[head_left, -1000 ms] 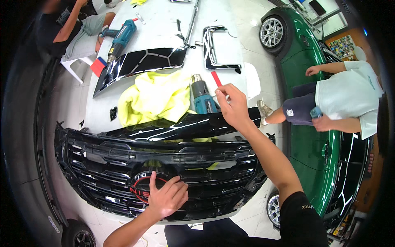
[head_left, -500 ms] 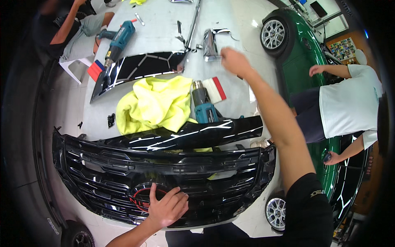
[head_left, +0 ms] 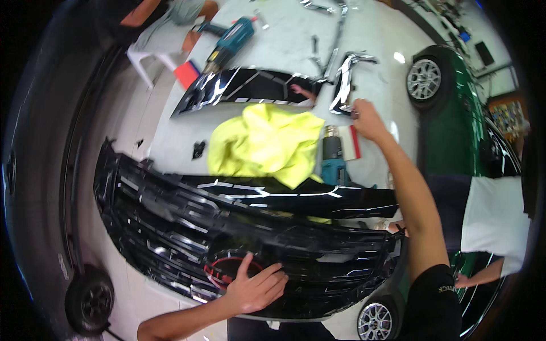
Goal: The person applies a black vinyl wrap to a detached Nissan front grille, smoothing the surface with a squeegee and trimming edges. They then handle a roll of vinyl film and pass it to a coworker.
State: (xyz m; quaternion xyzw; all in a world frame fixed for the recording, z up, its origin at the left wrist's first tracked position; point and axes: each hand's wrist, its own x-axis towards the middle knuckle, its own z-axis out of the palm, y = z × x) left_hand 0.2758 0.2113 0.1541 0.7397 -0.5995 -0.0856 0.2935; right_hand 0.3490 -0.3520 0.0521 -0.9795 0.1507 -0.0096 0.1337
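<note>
My left hand (head_left: 256, 287) rests on the black slatted grille (head_left: 335, 267), fingers apart over its round emblem with red outline and lettering. My right hand (head_left: 367, 116) reaches to the lower end of an angled chrome trim piece (head_left: 343, 85), fingers curled round something small and dark that I cannot make out. Below that hand lie a red-and-white squeegee (head_left: 349, 142) and a teal heat gun (head_left: 334, 167), beside a crumpled yellow cloth (head_left: 261, 142). A glossy black strip (head_left: 364, 199) lies behind the grille.
The white table (head_left: 176, 142) also holds a glossy panel (head_left: 233, 85), another heat gun (head_left: 233, 40) and a red-blue squeegee (head_left: 185, 74). A seated person (head_left: 170, 23) is upper left, another (head_left: 492, 216) right. A dark car (head_left: 40, 170) and green car (head_left: 443, 136) flank me.
The red squeegee that was in my right hand now lies beside the heat gun; that hand reached toward the chrome trim. My left hand stayed on the grille. The view has swung.
</note>
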